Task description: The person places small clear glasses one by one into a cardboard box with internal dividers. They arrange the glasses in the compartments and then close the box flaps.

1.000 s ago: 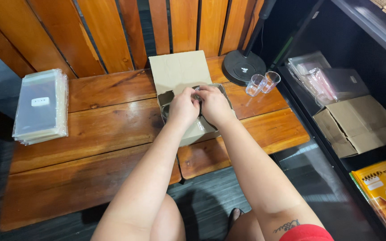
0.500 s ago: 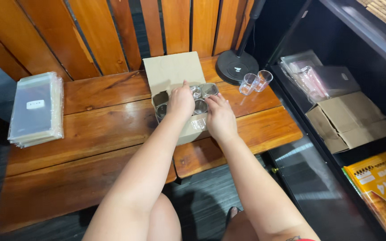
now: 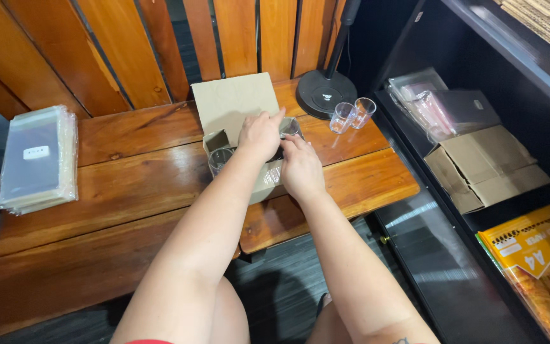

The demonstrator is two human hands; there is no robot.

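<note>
Reaching hands: left hand (image 3: 261, 132) and right hand (image 3: 300, 167), fingers curled, grasp unclear, inside one open brown cardboard box (image 3: 233, 105).
Clear plastic cups (image 3: 352, 114) on worktop (image 3: 128, 185): two.

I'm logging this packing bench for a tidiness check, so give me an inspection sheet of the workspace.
Surface: slatted wooden bench, worn, reddish-brown.
Job's things: open cardboard box, flap up, clear glasses inside.
Clutter: stack of clear plastic sleeves at left; two small clear glasses by a round black stand base.
Grippers: left hand and right hand both in the box; grip unclear.
Cables: nothing seen.
Surroundings: wooden slat wall; black shelf with a flattened carton and paper ream.
</note>
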